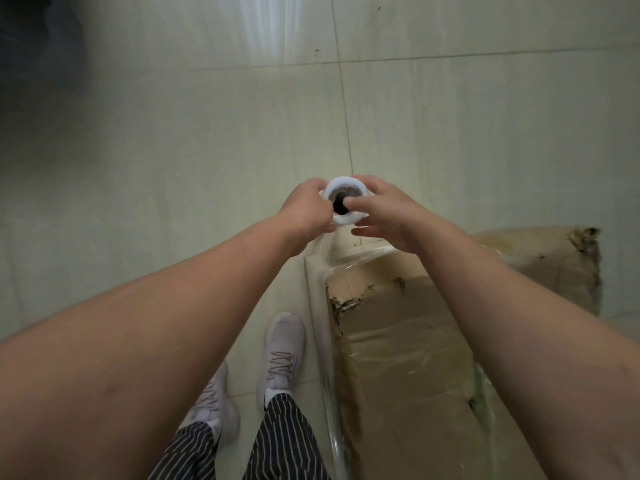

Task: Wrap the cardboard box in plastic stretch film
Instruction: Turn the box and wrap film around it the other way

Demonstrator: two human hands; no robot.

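Note:
A white roll of stretch film [346,188] stands upright in the middle of the head view, seen from above down its dark core. My left hand [306,209] grips its left side. My right hand [384,213] grips the right side, with the thumb reaching into the core. A clear sheet of film [320,306] runs from the roll down along the left side of the brown cardboard box [408,362] at the lower right. The box has torn edges, and shiny film covers part of its top.
The box stands on a pale tiled floor [207,150]. My feet in white sneakers [282,355] and striped trousers [277,441] are just left of the box. A dark shape [38,39] fills the top left corner.

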